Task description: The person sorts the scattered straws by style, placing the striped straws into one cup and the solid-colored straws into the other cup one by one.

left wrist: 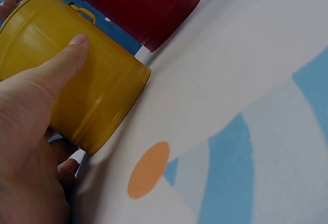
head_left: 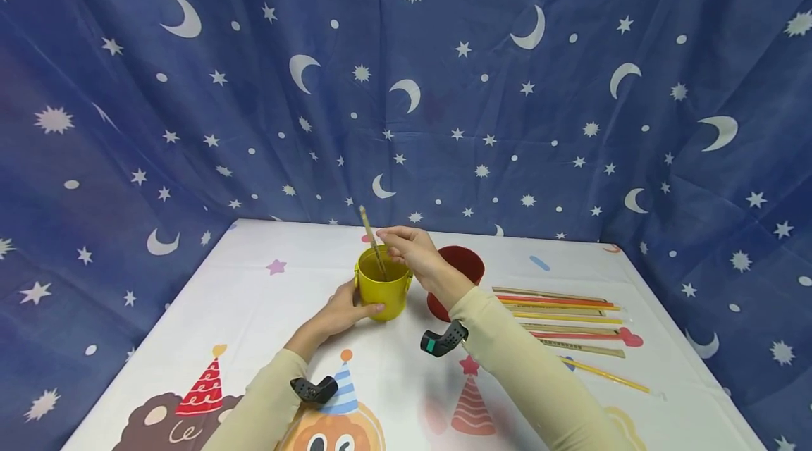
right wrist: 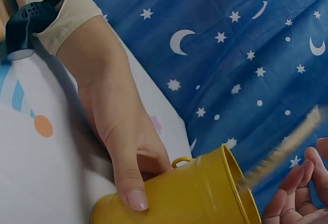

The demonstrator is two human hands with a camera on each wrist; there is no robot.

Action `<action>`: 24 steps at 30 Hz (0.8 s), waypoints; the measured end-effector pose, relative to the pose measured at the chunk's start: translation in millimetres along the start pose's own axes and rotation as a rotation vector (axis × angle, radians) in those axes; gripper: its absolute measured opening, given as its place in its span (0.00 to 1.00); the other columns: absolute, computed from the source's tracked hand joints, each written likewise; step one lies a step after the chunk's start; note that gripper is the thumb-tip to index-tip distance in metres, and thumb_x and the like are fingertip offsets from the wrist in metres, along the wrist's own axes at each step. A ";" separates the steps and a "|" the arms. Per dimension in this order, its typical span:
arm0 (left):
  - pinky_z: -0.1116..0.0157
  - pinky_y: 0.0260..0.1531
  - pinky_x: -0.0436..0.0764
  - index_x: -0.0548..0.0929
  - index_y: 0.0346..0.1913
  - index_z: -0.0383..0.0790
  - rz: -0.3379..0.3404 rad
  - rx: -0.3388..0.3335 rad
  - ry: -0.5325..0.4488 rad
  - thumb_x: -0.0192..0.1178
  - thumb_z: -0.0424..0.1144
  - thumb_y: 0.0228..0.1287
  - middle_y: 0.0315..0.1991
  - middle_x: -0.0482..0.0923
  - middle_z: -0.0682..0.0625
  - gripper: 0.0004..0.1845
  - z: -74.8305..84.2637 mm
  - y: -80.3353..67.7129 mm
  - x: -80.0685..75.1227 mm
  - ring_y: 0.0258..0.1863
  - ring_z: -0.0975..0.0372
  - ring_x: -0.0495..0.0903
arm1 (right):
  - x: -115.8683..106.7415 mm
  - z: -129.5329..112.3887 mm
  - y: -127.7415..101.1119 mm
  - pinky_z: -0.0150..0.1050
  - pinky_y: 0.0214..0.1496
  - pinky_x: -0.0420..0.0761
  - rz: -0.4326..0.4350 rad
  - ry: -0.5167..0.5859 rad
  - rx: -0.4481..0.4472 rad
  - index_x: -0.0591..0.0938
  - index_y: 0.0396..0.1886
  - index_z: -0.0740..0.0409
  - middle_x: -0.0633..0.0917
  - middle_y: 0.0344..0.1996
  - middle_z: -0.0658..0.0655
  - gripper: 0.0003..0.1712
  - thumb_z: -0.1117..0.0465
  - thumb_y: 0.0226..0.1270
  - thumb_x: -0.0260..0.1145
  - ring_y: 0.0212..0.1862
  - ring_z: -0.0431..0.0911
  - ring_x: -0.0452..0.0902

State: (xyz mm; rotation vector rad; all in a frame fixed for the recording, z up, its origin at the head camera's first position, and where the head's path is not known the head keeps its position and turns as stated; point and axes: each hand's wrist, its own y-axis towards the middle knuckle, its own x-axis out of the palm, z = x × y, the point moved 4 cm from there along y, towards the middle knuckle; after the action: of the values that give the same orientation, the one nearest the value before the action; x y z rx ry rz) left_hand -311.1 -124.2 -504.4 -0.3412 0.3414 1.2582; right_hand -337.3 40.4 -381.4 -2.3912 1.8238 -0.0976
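The left hand (head_left: 339,311) curls round the yellow bucket (head_left: 391,298) from 8 o'clock – probably light, stiff and smooth, best steadied low against the desk (head_left: 254,310). Inside, a likely light, rigid stick (head_left: 372,239) leans toward 11 o'clock; pinch it high. The right hand (head_left: 414,252) arches in from 4 o'clock – fingers loosely bent beside the stick, apparently gripping nothing.

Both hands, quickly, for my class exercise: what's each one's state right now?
Left hand: holding the yellow cylindrical metal bucket.
Right hand: open, fingers loosely bent beside the thin tan stick, apparently holding nothing.
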 end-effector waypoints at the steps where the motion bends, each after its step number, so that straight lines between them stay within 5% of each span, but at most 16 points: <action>1: 0.44 0.80 0.53 0.58 0.79 0.39 -0.002 0.001 0.002 0.71 0.58 0.58 0.78 0.61 0.41 0.52 0.5 0.2 0.5 0.80 0.46 0.57 | -1.0 0.1 -0.4 0.30 0.47 0.78 -0.001 -0.012 -0.002 0.84 0.58 0.58 0.81 0.41 0.49 0.19 0.56 0.74 0.64 0.39 0.43 0.73; 7: 0.44 0.80 0.53 0.58 0.79 0.39 0.001 0.000 0.014 0.71 0.57 0.59 0.78 0.61 0.41 0.52 -0.5 1.8 1.9 0.80 0.46 0.57 | -7.5 2.8 -4.3 0.38 0.63 0.80 -0.006 -0.022 0.000 0.83 0.60 0.56 0.81 0.59 0.55 0.19 0.54 0.76 0.61 0.50 0.48 0.76; 17: 0.44 0.80 0.54 0.58 0.79 0.39 0.001 -0.002 0.010 0.71 0.58 0.58 0.78 0.61 0.40 0.52 -2.4 1.4 3.8 0.80 0.46 0.57 | -20.2 2.0 -21.5 0.31 0.55 0.80 -0.039 0.068 -0.030 0.80 0.62 0.63 0.79 0.50 0.59 0.20 0.58 0.78 0.58 0.43 0.46 0.75; 24: 0.44 0.80 0.55 0.58 0.78 0.38 0.006 0.011 0.020 0.71 0.56 0.59 0.78 0.61 0.39 0.51 -1.5 1.3 0.9 0.79 0.45 0.57 | -32.4 -10.3 -41.9 0.29 0.53 0.82 -0.051 0.058 -0.113 0.79 0.60 0.65 0.81 0.39 0.47 0.19 0.58 0.78 0.57 0.41 0.43 0.78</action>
State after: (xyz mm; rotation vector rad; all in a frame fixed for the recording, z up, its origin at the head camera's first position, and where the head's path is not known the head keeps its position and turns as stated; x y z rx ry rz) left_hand -312.3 -123.7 -506.2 -0.3441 0.3668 1.2595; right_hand -307.3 81.8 -364.3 -2.5375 1.8411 -0.0715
